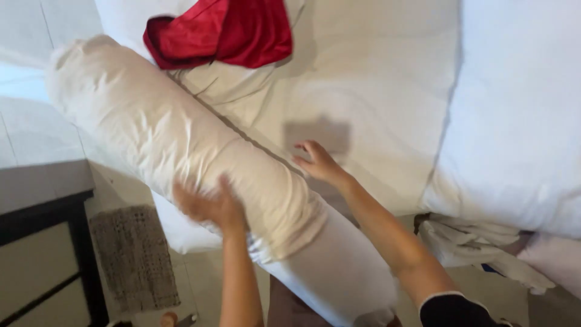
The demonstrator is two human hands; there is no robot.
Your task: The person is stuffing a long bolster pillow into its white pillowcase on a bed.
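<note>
A long bolster [181, 151] lies slantwise along the near edge of the bed [375, 91], one end up at the far left and the other running down toward the person, between the two forearms. The left hand [209, 206] rests flat on its near side, fingers spread and blurred, pressing on the fabric rather than gripping it. The right hand [318, 163] is on the far side, open with fingers splayed, just at the bolster's edge where it meets the sheet; whether it touches the bolster or only the sheet cannot be told. The hands are apart, with the bolster's width between them.

The bolster is cream, stuffed and wrinkled on its upper part. Its lower part sits inside a smoother white cover [333, 272], whose gathered rim crosses the bolster just below the left hand.

A red cloth [224, 30] lies crumpled on the bed beyond the bolster. A white duvet [514, 109] is heaped at the right. A dark table [48, 206] and a grey mat [136, 257] are on the floor at the left
</note>
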